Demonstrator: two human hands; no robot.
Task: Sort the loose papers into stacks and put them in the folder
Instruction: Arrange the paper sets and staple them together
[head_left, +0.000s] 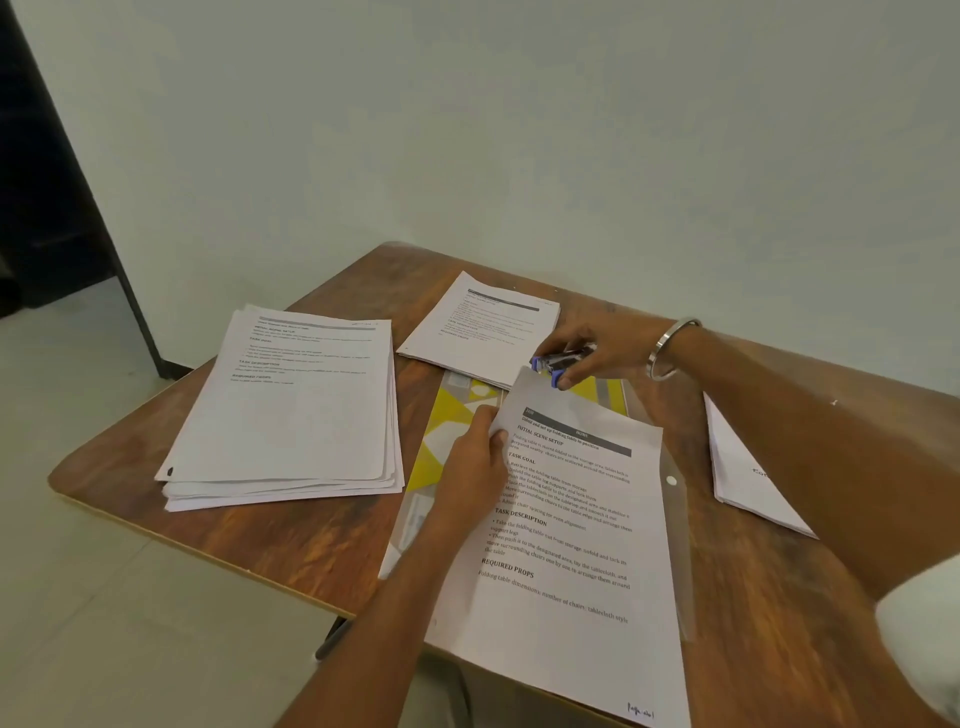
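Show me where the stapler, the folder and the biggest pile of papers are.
stapler (560, 362): head view, on its dark body between the fingers.
folder (448, 415): head view, on the yellow patterned part left of the held sheets.
biggest pile of papers (296, 415): head view, on the blank middle of its top sheet.

A single view is given, taken from a wide-angle camera worn on the head. The scene is looked down on and forward, from above the near edge of the wooden table (291, 525), at close range. Both forearms are seen reaching in from the bottom and right of the frame, so the camera is placed just behind and above them. The left hand (475, 475) and right hand (597, 353) are caught near the centre. The upper half is filled by a pale wall (519, 130) straight ahead; floor (78, 597) is shown at lower left. Edges are bent by the lens. No second view is supplied, so nothing is shared.
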